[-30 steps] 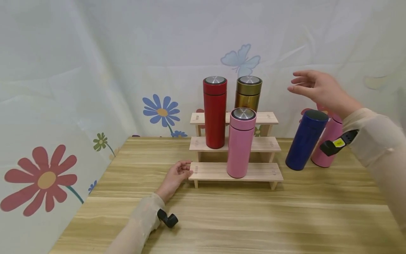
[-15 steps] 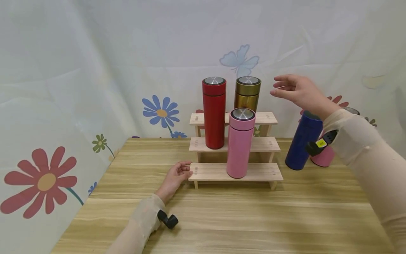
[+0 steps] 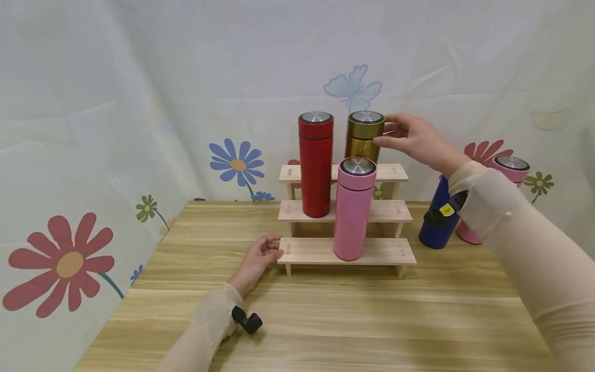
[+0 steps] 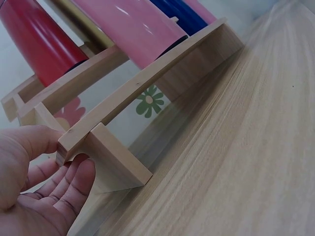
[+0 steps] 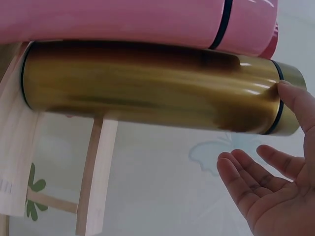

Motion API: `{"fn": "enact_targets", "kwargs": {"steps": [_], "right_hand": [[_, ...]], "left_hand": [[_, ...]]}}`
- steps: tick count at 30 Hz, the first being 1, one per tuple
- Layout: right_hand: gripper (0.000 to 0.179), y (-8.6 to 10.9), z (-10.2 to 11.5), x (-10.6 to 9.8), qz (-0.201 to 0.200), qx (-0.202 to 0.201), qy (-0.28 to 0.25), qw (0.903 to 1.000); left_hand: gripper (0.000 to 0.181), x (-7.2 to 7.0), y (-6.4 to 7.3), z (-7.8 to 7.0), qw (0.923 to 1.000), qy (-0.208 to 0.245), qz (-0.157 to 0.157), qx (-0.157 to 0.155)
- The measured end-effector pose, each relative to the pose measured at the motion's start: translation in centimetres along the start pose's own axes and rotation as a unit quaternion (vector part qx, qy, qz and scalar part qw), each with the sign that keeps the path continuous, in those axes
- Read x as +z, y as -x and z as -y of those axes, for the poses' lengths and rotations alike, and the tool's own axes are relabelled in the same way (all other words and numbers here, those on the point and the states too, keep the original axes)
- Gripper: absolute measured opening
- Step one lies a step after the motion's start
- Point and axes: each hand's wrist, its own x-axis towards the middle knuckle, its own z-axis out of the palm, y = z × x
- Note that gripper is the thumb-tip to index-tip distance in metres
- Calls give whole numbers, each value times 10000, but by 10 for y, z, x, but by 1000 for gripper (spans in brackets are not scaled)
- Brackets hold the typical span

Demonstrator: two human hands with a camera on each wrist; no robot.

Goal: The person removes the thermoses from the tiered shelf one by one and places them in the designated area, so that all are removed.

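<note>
A three-tier wooden display stand (image 3: 302, 251) bears several thermos flasks. My left hand (image 3: 257, 261) pinches the left end of its lowest board, thumb on top and fingertips beneath in the left wrist view. High on the right, my right hand (image 3: 413, 140) is at the gold thermos flask (image 3: 362, 149). Its thumb touches the flask near the dark ring under the lid, while the other fingers (image 5: 238, 182) are spread apart from it in the right wrist view. A pink thermos flask (image 3: 352, 217) on the lowest board hides the gold one's base in the head view.
A red thermos flask (image 3: 316, 170) stands on the middle board. Right of the stand, a blue flask (image 3: 437, 225) and another pink flask (image 3: 511, 168) stand on the wooden table (image 3: 325, 320), partly hidden by the right forearm. A flowered curtain (image 3: 139, 103) hangs behind.
My right hand has moved left, from above the blue flask to the gold flask, where its thumb now touches. The left hand stays on the stand, and the flasks have not moved.
</note>
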Motion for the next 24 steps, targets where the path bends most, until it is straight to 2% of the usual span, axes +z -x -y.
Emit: {"fn": "enact_targets", "kwargs": {"steps": [15, 24], "right_hand": [[70, -5, 3, 16, -159, 105, -470, 9987], [70, -7, 3, 27, -489, 43, -732, 9961]], "left_hand": [[43, 3, 0, 0, 10000, 18, 24, -53], [41, 1, 2, -1, 10000, 13, -14, -31]]}}
